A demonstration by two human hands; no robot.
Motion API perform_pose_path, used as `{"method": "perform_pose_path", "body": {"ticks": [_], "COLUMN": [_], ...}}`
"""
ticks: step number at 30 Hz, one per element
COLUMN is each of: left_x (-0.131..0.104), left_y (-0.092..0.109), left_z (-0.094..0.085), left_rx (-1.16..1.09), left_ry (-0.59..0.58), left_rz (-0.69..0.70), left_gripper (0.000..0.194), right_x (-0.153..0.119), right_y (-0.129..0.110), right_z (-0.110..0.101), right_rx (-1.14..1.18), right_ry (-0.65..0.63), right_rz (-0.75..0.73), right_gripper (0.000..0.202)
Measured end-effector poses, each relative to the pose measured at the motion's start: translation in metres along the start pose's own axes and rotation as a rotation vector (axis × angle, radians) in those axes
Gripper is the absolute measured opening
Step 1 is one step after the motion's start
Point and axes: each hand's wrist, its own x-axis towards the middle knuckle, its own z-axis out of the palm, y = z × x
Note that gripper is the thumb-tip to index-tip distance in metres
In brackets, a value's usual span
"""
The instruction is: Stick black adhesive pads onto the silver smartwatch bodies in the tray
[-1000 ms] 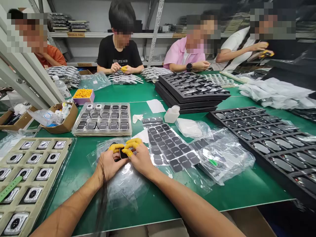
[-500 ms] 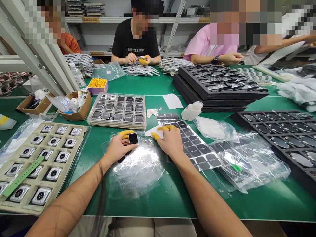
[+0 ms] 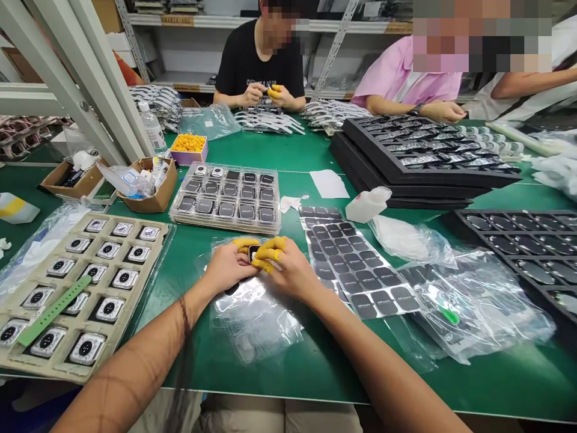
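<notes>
A small square smartwatch (image 3: 253, 252) with a black screen and pale frame is held up over the table. My left hand (image 3: 229, 264) is closed around its left side, yellow finger cots on some fingers. From the right, my right hand (image 3: 283, 264) presses its yellow-covered fingers together at the watch's front and right edge. Whether a white piece is pinched between those fingers is hidden. Beneath both hands lies a clear plastic film (image 3: 261, 325). Right of them is a sheet of dark square stickers (image 3: 347, 264).
At left a beige tray (image 3: 151, 264) holds several watch cases, with a green strap (image 3: 54, 313) across it. A clear tray (image 3: 225, 219) of dark squares stands behind my hands. A white bottle (image 3: 367, 204), bagged items (image 3: 478, 300) and black foam trays (image 3: 401, 174) occupy the right. Co-workers sit opposite.
My right hand has moved left from the white piece to the watch, now touching it. The white piece no longer shows on the table. The view has shifted slightly.
</notes>
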Motion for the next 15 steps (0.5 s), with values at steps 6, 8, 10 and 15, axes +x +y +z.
{"method": "perform_pose_path", "body": {"ticks": [6,8,10,15], "left_x": [-0.001,-0.001,-0.001,-0.002], "left_y": [0.003,0.006,0.007,0.009], "left_z": [0.002,0.002,0.002,0.001], "left_rx": [0.028,0.015,0.016,-0.006], "left_ry": [-0.036,-0.005,0.001,-0.053], "left_rz": [0.003,-0.007,-0.025,-0.02], "left_gripper": [0.054,0.054,0.055,0.053], "right_x": [-0.003,-0.004,-0.006,-0.004], "right_y": [0.008,0.005,0.001,-0.004], "right_z": [0.0,0.001,0.002,0.003], "right_rx": [0.01,-0.015,-0.004,-0.007], "right_ry": [0.075,0.093,0.076,0.088], "right_rz": [0.145,0.19,0.173,0.218], "right_gripper": [0.016,0.017,0.019,0.021]}}
